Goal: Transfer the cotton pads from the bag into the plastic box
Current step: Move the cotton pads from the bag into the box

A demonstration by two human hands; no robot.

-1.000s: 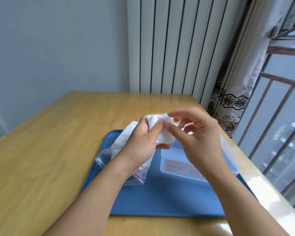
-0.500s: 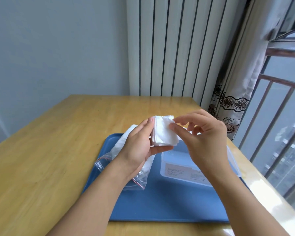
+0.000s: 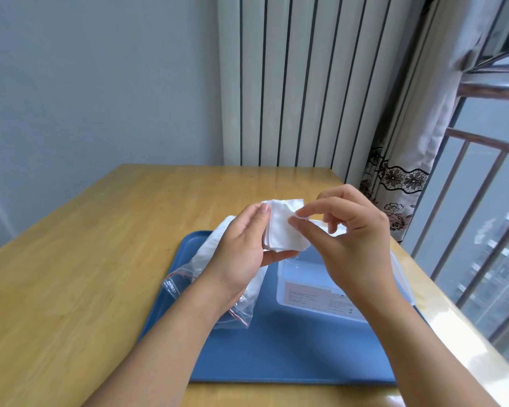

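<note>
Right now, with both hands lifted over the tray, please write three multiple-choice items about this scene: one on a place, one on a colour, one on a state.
1. Where does the clear plastic zip bag lie?
A. on the flat blue plastic tray
B. on the bare wooden table
C. inside the box

2. What colour is the stack of square cotton pads?
A. pink
B. white
C. yellow

3. What is the left hand doing?
A. resting flat on the table
B. closing the bag
C. holding the pad stack

Answers:
1. A, the bag rests on the tray's left part, beside the clear rectangular plastic box.
2. B, the pads show plain white.
3. C, thumb and fingers grip the stack, while the right hand pinches its upper corner.
</note>
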